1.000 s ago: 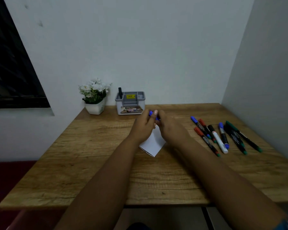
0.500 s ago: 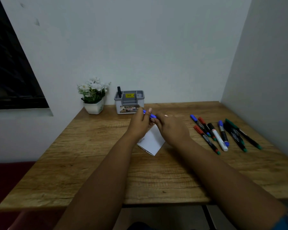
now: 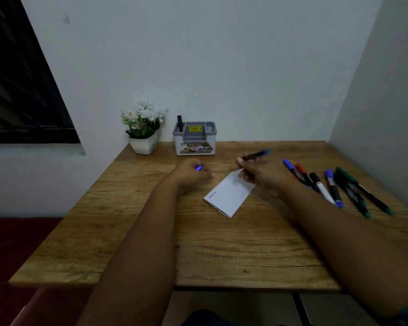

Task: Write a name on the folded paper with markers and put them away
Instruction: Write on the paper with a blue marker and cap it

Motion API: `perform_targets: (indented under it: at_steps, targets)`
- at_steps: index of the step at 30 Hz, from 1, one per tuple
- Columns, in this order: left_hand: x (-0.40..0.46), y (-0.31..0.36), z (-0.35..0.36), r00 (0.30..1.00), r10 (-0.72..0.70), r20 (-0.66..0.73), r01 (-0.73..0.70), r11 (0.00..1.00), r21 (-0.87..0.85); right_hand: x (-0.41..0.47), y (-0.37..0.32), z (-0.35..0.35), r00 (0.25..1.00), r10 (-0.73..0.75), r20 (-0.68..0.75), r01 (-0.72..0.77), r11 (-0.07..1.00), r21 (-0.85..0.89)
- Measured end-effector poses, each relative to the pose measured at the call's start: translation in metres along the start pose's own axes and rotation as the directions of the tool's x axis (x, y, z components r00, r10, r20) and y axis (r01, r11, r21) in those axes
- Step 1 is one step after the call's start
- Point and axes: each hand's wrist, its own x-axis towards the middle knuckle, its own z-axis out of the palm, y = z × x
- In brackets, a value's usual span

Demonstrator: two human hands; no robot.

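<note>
A folded white paper (image 3: pixel 230 193) lies on the wooden table (image 3: pixel 198 243), with a handwritten name along its left edge. My left hand (image 3: pixel 189 174) is curled around a blue marker cap (image 3: pixel 198 168), to the left of the paper. My right hand (image 3: pixel 259 171) grips an uncapped dark marker (image 3: pixel 257 154) above the paper's far corner, its blue end pointing up and right. Several more markers (image 3: pixel 332 187) with blue, red, black and green caps lie in a row on the right of the table.
A grey pen holder (image 3: pixel 194 138) with one black pen (image 3: pixel 180 123) in it stands at the back by the wall. A white pot of white flowers (image 3: pixel 143 128) sits to its left. Walls close the table in at the back and right.
My hands were together over the paper holding the blue-capped marker. They have pulled apart: the cap went left in my left hand, the marker right in my right hand, uncovering the paper.
</note>
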Motion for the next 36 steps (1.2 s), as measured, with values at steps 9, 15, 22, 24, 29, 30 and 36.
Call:
perform_targets:
  at_steps: [9, 15, 22, 24, 29, 30, 36]
  targets:
    - [0.009, -0.005, 0.005, 0.983, 0.009, 0.181, -0.033, 0.991, 0.131, 0.011, 0.015, 0.008, 0.977, -0.083, 0.196, 0.139, 0.945, -0.295]
    - [0.014, -0.001, 0.002, 0.972, -0.038, 0.234, 0.002, 0.988, 0.154, 0.019, 0.024, 0.007, 0.937, -0.196, 0.291, 0.316, 0.831, -0.458]
    - [0.018, -0.001, 0.002, 0.965, -0.03, 0.26, -0.013, 0.987, 0.163, 0.02, 0.033, 0.008, 0.926, -0.218, 0.308, 0.355, 0.78, -0.515]
    - [0.016, 0.0, 0.002, 0.963, -0.027, 0.268, -0.014, 0.989, 0.15, 0.022, 0.033, 0.009, 0.93, -0.201, 0.309, 0.344, 0.773, -0.533]
    - [0.016, -0.001, 0.003, 0.964, -0.031, 0.262, -0.009, 0.989, 0.15, 0.024, 0.032, 0.007, 0.94, -0.206, 0.273, 0.328, 0.768, -0.55]
    - [0.016, -0.002, 0.003, 0.964, -0.03, 0.266, -0.009, 0.989, 0.146, 0.024, 0.032, 0.007, 0.941, -0.21, 0.264, 0.325, 0.772, -0.546]
    - [0.016, -0.001, 0.003, 0.962, -0.031, 0.272, -0.009, 0.989, 0.146, 0.025, 0.033, 0.008, 0.942, -0.197, 0.271, 0.32, 0.764, -0.559]
